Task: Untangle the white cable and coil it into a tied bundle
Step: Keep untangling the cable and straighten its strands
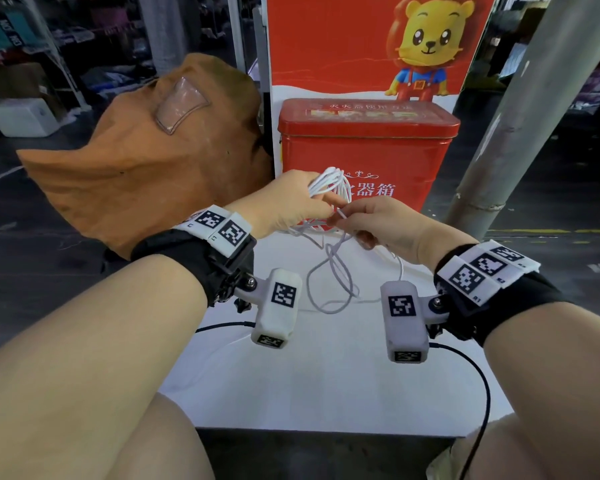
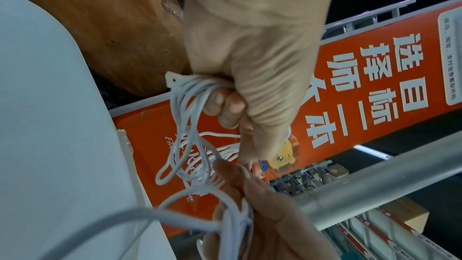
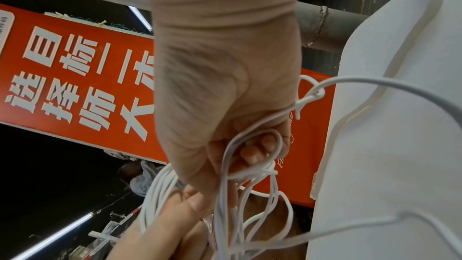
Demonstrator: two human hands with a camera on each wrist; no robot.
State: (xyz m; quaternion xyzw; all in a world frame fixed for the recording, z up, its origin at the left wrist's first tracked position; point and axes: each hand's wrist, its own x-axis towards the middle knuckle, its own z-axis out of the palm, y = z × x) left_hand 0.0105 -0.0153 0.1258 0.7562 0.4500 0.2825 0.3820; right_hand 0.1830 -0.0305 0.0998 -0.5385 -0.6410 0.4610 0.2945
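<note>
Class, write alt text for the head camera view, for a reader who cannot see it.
Two bare hands work a tangled white cable above a white table: the left hand grips a bunch of loops, the right hand pinches a strand beside it. Loose cable hangs to the table; a red tin box stands behind.

Counts on and around the table

Two hands (image 1: 288, 202) (image 1: 385, 223), one white cable (image 1: 329, 271), one red tin (image 1: 368, 140), one brown bag (image 1: 146, 161), one white table (image 1: 326, 382).
</note>
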